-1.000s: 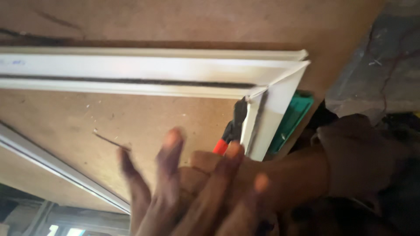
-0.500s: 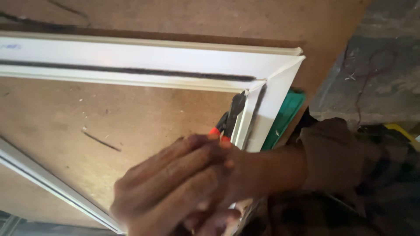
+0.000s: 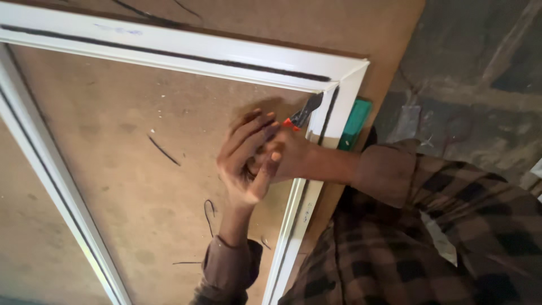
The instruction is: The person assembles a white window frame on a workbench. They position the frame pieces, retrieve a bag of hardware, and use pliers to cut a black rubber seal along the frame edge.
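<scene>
Two hands together | right hand grips red-handled cutters | left hand cupped over | white frame corner

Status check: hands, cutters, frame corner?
Right hand shut on red-handled cutters, tip at white frame corner. Left hand open, cupped over right. Nothing in the way.

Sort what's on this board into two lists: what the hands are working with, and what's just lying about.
In use:
- pliers with red handles, held in the right hand, tips at the frame's inner corner
- white frame with its black seal strip
- left hand, cupped against the right

Lying about:
- green block at the board's edge
- loose black strip scraps on the brown board
</scene>
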